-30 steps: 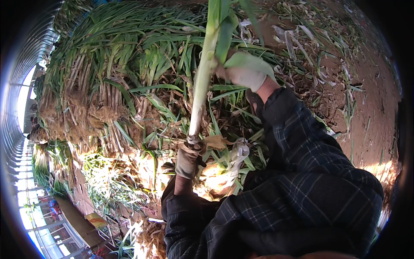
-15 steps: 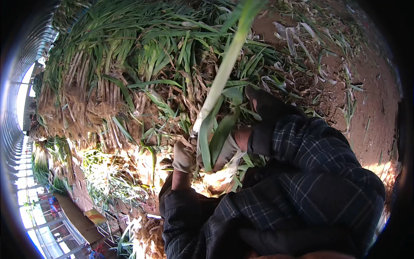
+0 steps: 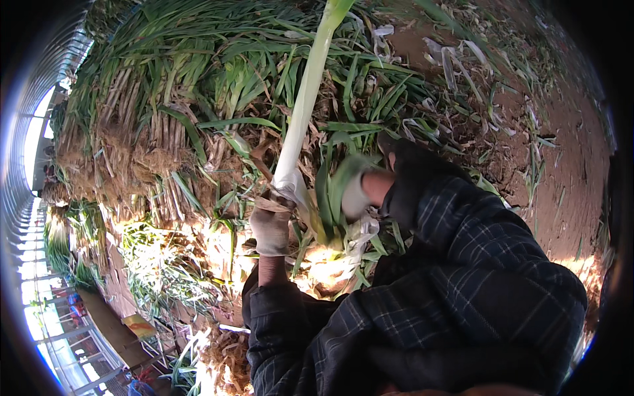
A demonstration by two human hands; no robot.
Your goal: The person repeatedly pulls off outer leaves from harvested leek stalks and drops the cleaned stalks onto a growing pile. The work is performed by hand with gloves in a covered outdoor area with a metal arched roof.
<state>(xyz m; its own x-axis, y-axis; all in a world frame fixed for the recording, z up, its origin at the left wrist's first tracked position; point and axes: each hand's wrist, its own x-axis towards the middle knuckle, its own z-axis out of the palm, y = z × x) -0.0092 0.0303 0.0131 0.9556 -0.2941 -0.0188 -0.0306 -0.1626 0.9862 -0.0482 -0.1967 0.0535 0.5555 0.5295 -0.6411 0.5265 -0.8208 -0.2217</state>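
Note:
A long leek (image 3: 302,119) with a clean white stalk rises up and away, its green top passing out of view at the upper edge. My gloved left hand (image 3: 269,231) is closed around its root end, where brown, papery outer skin hangs loose. Wide green leaves (image 3: 322,198) droop beside the stalk's lower part. My gloved right hand (image 3: 353,191) is against these leaves, to the right of the stalk. Motion smears its fingers, so whether they grip a leaf does not show.
A big heap of leeks (image 3: 158,86) with dried roots lies at the upper left. Peeled scraps (image 3: 172,264) litter the ground left of my arms, and more leaf waste (image 3: 462,86) covers the brown soil (image 3: 568,191). Farther left stands a long board (image 3: 119,323).
The leek has shifted left and stands more upright, with my left hand moving slightly left and down. My right hand has moved up, away from the left, and blurred. More white stalk shows.

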